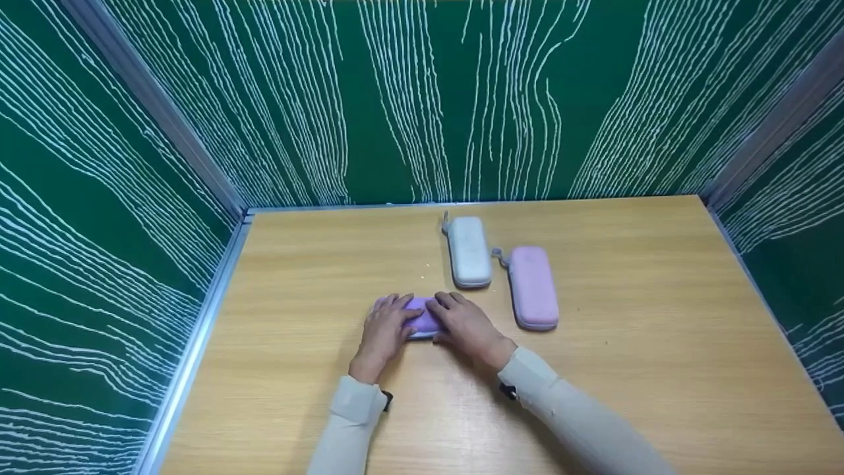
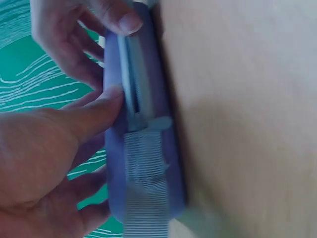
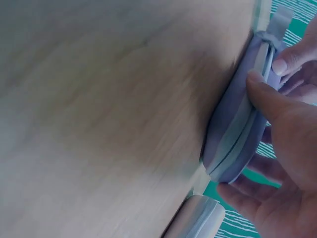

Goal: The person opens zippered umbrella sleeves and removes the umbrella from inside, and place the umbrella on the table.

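Observation:
A purple zippered case [image 1: 422, 320] lies on the table between both hands, its zipper side facing the person. My left hand [image 1: 384, 331] holds its left part, fingers over the top and thumb against the near side by the zipper. On the right part, my right hand [image 1: 469, 324] grips in the same way, its thumb [image 3: 265, 94] on the zipper edge. In the left wrist view, a slim gap shows between the zipper edges, and a pale ribbed band [image 2: 146, 178] runs from the slider [image 2: 137, 120] past the case's end. The inside is hidden.
Beyond the hands lies a pale grey zippered case [image 1: 470, 252] with a loop at its far end. A pink zippered case [image 1: 534, 288] lies right of it. Green walls with white lines [image 1: 409, 99] enclose the wooden table [image 1: 303, 277] at the back and sides.

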Demonstrator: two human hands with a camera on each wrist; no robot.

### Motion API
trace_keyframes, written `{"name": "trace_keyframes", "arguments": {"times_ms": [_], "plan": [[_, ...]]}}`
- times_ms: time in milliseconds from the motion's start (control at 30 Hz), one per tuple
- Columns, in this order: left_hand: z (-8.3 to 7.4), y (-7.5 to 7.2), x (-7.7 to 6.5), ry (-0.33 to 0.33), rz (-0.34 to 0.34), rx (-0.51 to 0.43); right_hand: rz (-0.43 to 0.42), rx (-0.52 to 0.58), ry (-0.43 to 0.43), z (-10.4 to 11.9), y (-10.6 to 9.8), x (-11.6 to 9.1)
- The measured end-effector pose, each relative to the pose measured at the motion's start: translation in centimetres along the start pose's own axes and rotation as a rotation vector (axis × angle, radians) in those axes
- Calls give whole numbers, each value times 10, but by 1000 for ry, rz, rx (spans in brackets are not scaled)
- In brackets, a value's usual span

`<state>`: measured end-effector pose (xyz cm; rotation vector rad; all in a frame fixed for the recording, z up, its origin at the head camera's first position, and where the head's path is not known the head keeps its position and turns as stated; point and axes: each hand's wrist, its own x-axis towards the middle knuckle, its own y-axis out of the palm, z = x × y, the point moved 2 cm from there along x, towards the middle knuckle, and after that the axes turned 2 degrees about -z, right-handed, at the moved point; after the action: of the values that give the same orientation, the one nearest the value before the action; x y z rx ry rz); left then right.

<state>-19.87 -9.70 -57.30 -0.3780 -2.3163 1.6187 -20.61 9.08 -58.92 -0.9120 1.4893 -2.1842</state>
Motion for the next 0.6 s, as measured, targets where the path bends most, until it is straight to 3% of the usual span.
{"name": "trace_keyframes", "arguments": {"times_ms": [333, 433, 600], "plan": [[2, 4, -4, -21, -155, 119, -81, -89, 83, 9, 5, -1], [1, 4, -5, -14, -169, 164, -74, -106, 101, 12, 7, -3], [0, 4, -6, -20, -156, 162, -86, -93, 86, 12, 9, -5]]}}
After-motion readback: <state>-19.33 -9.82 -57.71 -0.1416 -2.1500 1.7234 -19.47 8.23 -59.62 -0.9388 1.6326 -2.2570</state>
